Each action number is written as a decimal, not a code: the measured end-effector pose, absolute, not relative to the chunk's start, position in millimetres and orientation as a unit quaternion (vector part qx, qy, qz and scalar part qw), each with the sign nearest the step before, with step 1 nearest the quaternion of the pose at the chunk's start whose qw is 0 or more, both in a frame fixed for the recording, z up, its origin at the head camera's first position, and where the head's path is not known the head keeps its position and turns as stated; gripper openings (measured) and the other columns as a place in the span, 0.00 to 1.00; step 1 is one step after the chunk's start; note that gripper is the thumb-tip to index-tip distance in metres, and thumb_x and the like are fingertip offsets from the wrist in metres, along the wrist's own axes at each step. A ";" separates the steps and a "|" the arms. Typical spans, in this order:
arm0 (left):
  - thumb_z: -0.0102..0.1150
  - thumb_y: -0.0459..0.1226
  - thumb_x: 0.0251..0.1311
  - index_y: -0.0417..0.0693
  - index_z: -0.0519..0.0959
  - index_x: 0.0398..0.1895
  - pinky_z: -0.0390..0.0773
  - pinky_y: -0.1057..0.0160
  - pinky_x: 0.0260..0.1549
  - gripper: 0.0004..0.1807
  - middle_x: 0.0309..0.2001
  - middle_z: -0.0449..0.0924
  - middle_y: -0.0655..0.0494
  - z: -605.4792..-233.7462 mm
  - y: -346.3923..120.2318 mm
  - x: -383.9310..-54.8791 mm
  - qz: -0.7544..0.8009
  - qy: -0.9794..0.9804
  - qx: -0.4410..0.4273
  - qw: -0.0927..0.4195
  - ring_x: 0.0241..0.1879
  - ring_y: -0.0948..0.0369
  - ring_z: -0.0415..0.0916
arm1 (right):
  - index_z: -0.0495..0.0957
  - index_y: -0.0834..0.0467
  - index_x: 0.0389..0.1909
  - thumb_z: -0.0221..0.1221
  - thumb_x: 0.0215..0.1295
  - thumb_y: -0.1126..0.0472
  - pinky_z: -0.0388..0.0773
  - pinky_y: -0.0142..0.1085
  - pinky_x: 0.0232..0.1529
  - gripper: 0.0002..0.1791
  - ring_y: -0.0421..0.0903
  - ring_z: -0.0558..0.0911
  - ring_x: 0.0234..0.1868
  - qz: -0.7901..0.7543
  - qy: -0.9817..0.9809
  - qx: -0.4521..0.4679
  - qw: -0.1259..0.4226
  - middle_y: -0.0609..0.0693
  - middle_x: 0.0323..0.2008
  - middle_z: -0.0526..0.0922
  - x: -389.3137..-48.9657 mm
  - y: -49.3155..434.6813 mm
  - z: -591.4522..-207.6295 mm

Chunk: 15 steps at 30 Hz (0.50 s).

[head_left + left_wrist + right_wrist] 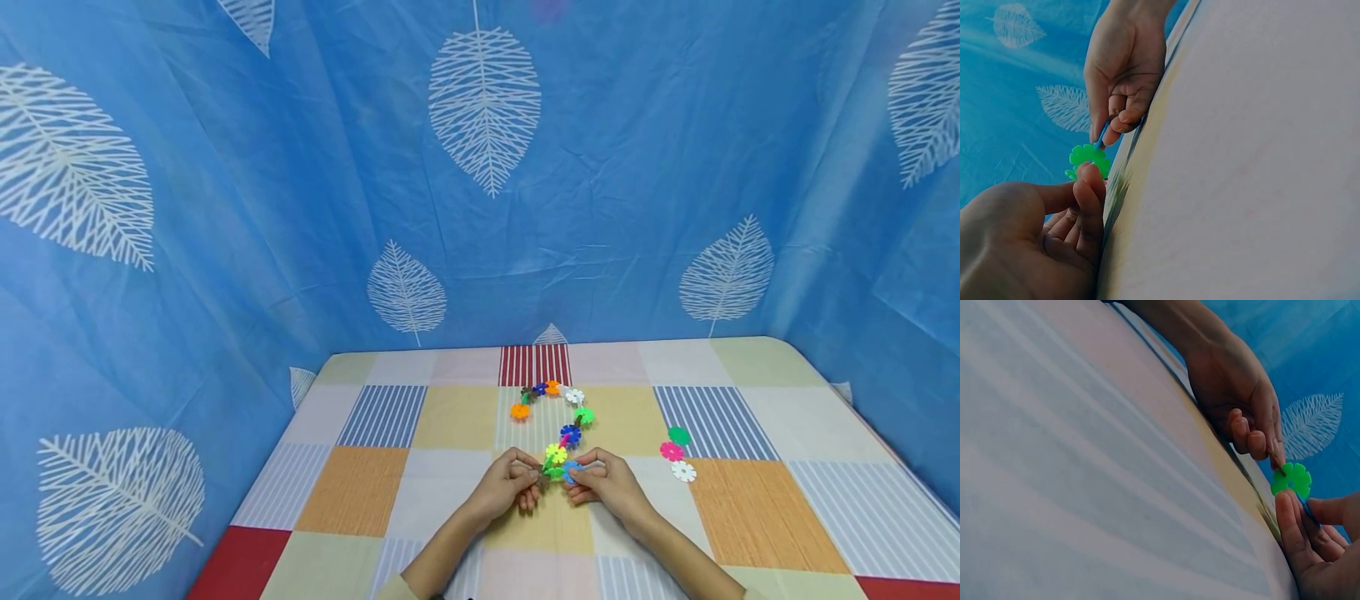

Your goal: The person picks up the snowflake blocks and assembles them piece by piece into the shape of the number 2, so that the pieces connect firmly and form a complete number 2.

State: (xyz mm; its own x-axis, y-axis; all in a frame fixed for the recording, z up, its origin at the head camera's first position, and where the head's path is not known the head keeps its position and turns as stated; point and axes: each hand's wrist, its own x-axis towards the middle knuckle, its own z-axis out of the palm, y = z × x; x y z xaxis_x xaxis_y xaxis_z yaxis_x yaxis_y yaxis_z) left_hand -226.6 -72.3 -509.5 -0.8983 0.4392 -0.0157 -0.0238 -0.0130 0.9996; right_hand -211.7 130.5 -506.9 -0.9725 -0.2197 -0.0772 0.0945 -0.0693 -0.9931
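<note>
Several notched plastic discs are joined edge to edge in a curved chain on the cloth, from an orange disc (520, 411) past a white disc (574, 396) and a dark blue disc (570, 435) to a yellow disc (556, 453). At the near end is a green disc (1292, 481), between the two hands. My left hand (507, 481) pinches a brown disc (543, 478) at its left edge. On the other side, my right hand (611, 483) pinches a light blue disc (572, 472) between thumb and fingers, edge against the green one.
To the right of the hands lie three loose discs: a green one (678, 436), a pink one (671, 452) and a white one (683, 472). A patchwork cloth (352, 492) covers the table. Blue leaf-print curtains (600, 208) enclose its back and sides.
</note>
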 end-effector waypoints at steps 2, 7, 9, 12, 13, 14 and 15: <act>0.46 0.26 0.64 0.31 0.65 0.45 0.72 0.72 0.14 0.08 0.19 0.74 0.51 -509.9 -72.1 -226.0 0.697 0.681 0.153 0.164 0.14 0.64 0.69 | 0.63 0.74 0.43 0.57 0.61 0.69 0.81 0.42 0.32 0.16 0.50 0.83 0.25 -0.735 0.668 -0.036 0.106 0.63 0.27 0.81 -211.0 128.3 -506.3; 0.46 0.26 0.64 0.30 0.65 0.43 0.72 0.73 0.14 0.07 0.19 0.74 0.49 -510.0 -71.0 -224.2 0.696 0.683 0.159 0.154 0.14 0.65 0.69 | 0.64 0.74 0.42 0.55 0.61 0.71 0.81 0.41 0.30 0.14 0.50 0.82 0.25 -0.736 0.671 -0.015 0.090 0.63 0.26 0.81 -210.0 124.0 -504.4; 0.46 0.26 0.64 0.30 0.65 0.43 0.71 0.73 0.14 0.07 0.19 0.75 0.46 -509.3 -70.3 -223.6 0.690 0.689 0.163 0.152 0.14 0.65 0.69 | 0.64 0.74 0.41 0.55 0.61 0.71 0.81 0.41 0.30 0.13 0.50 0.82 0.25 -0.735 0.673 -0.009 0.086 0.62 0.26 0.81 -209.8 123.2 -503.8; 0.47 0.26 0.64 0.30 0.65 0.43 0.71 0.73 0.14 0.07 0.20 0.75 0.43 -508.6 -69.3 -223.8 0.685 0.694 0.162 0.150 0.14 0.65 0.68 | 0.65 0.74 0.41 0.54 0.61 0.71 0.81 0.41 0.29 0.12 0.50 0.82 0.25 -0.736 0.672 -0.003 0.084 0.62 0.26 0.81 -209.9 122.6 -503.2; 0.47 0.25 0.64 0.30 0.66 0.42 0.71 0.73 0.14 0.07 0.20 0.75 0.42 -508.6 -69.1 -223.9 0.684 0.695 0.160 0.149 0.14 0.64 0.68 | 0.65 0.74 0.41 0.54 0.61 0.71 0.81 0.41 0.29 0.12 0.50 0.82 0.25 -0.736 0.672 -0.001 0.084 0.62 0.26 0.81 -210.0 122.5 -503.3; 0.47 0.25 0.64 0.30 0.66 0.42 0.70 0.73 0.13 0.07 0.20 0.75 0.42 -509.2 -68.8 -224.3 0.684 0.697 0.158 0.149 0.13 0.64 0.68 | 0.65 0.74 0.41 0.54 0.61 0.71 0.81 0.40 0.29 0.12 0.50 0.82 0.24 -0.736 0.672 0.001 0.085 0.62 0.26 0.81 -210.0 122.3 -503.3; 0.46 0.25 0.63 0.30 0.66 0.42 0.70 0.73 0.13 0.06 0.19 0.74 0.41 -509.5 -68.7 -224.5 0.684 0.697 0.158 0.148 0.13 0.64 0.67 | 0.65 0.74 0.41 0.55 0.61 0.71 0.81 0.40 0.29 0.12 0.49 0.82 0.24 -0.737 0.671 0.003 0.086 0.62 0.26 0.81 -210.1 122.1 -503.4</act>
